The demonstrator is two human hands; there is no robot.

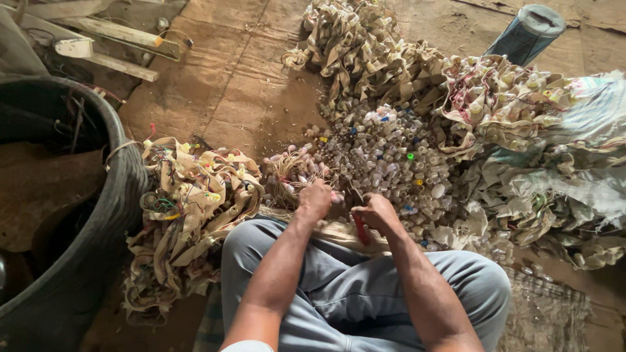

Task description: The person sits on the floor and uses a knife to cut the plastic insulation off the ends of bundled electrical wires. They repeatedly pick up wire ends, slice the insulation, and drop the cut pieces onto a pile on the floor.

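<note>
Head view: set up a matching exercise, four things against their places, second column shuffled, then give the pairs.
Things:
1. black tub
2. pile of small caps
3. red-handled tool
4. blue-grey cylinder

Places:
A. top right, beyond the strip heaps
B. in the right hand
C. far left edge
D. centre, ahead of both hands

Pairs: 1-C, 2-D, 3-B, 4-A

I see beige strips [189, 208] with red, yellow and green wires, pale cream caps pile [391, 160] dotted blue, green, yellow, red-handled tool [360, 229] in my right hand [377, 212], grey trousers [339, 293], black tub [98, 215], brown floor [222, 78], dark blue-green checked roll [525, 32].
</note>
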